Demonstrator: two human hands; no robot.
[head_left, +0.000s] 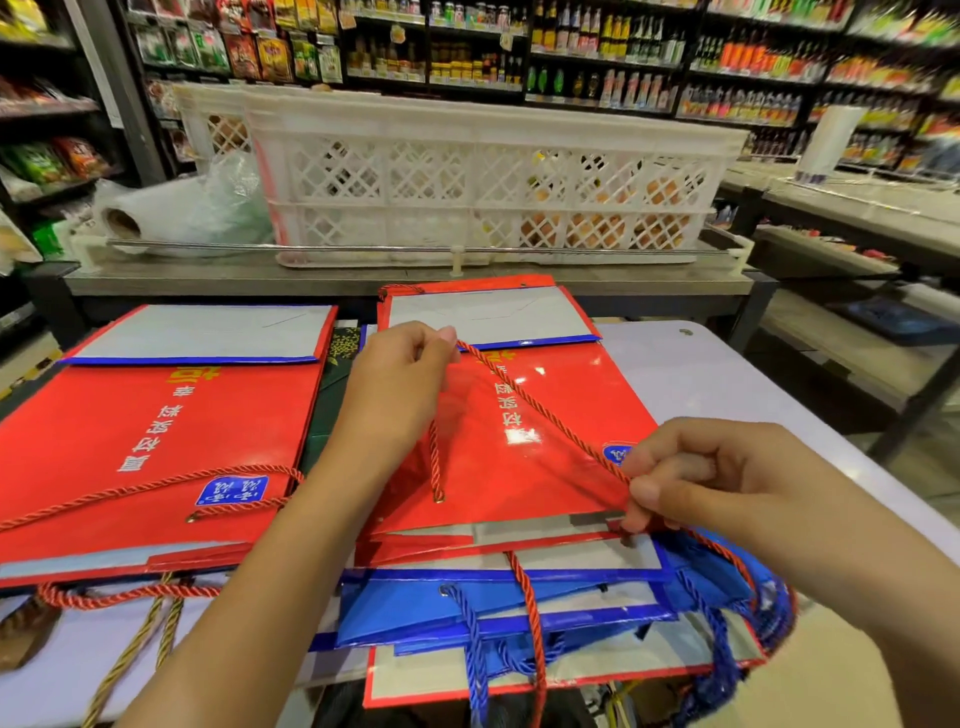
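A flat red paper gift bag (524, 415) lies on top of a stack in the middle of the table. Its red cord handle (540, 410) is stretched taut between my hands. My left hand (400, 379) pinches the cord's far end above the bag's upper part. My right hand (711, 473) pinches the near end at the bag's right corner. One cord end goes into an eyelet (439, 498) low on the bag. Under it lie blue bags (467, 608) with blue cords. A second red bag (156, 441) lies flat to the left.
A white lattice crate (467, 176) holding orange fruit stands on a counter behind the table. A roll of plastic bags (150, 218) lies left of it. Store shelves with bottles and packets fill the background. A pale table edge (753, 374) shows at the right.
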